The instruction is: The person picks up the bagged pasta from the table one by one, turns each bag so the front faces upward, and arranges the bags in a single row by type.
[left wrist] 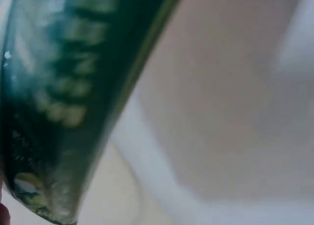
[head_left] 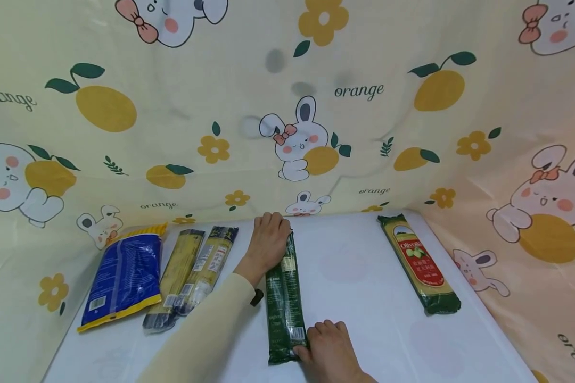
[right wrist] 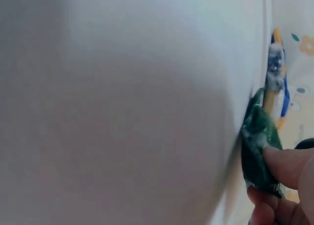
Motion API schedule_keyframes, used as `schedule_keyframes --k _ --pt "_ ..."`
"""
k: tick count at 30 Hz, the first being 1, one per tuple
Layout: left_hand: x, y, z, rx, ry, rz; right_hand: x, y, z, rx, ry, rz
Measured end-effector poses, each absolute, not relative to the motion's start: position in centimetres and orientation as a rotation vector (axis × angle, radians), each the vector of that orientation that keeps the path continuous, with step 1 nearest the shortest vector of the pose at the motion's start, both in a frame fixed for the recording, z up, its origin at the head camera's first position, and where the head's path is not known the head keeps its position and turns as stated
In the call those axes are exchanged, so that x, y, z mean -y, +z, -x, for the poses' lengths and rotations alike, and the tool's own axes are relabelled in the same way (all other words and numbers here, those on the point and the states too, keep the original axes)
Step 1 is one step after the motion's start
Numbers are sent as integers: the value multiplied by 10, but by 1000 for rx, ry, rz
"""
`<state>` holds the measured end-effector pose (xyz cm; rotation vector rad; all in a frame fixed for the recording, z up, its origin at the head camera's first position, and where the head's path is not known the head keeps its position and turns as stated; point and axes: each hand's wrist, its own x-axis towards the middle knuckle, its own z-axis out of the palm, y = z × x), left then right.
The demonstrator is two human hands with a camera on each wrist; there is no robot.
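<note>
A long dark green spaghetti packet (head_left: 285,308), printed side up with its barcode near the close end, lies lengthwise on the white table. My left hand (head_left: 270,239) grips its far end, the fingers bent over it. At the near right corner my right hand (head_left: 333,348) pinches the packet's edge. In the right wrist view the thumb (right wrist: 289,163) presses on the crumpled green end (right wrist: 257,141), with the fingers beneath. The left wrist view is blurred and shows mostly the packet's green side (left wrist: 73,87), with a bit of finger at the left edge.
Left on the table (head_left: 354,330) lie a blue bag with yellow ends (head_left: 124,276) and two clear packets of long dry pasta, one (head_left: 179,271) partly under the other (head_left: 211,266). A green and gold packet with a red label (head_left: 418,263) lies at right. Printed cloth (head_left: 249,64) hangs behind.
</note>
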<state>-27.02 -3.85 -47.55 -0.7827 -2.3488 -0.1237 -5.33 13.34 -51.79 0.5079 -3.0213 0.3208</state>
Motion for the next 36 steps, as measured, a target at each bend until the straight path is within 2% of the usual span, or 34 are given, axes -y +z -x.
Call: schedule_keyframes --k 11,28,36 --pt "21 -408 252 2284 -197 658 -152 -504 56 2560 -47 -560" --pt "16 -398 243 2367 -128 742 -145 -507 49 2649 -96 -574" --pt "26 -404 243 2478 -8 680 -134 -512 49 2574 -37 -595"
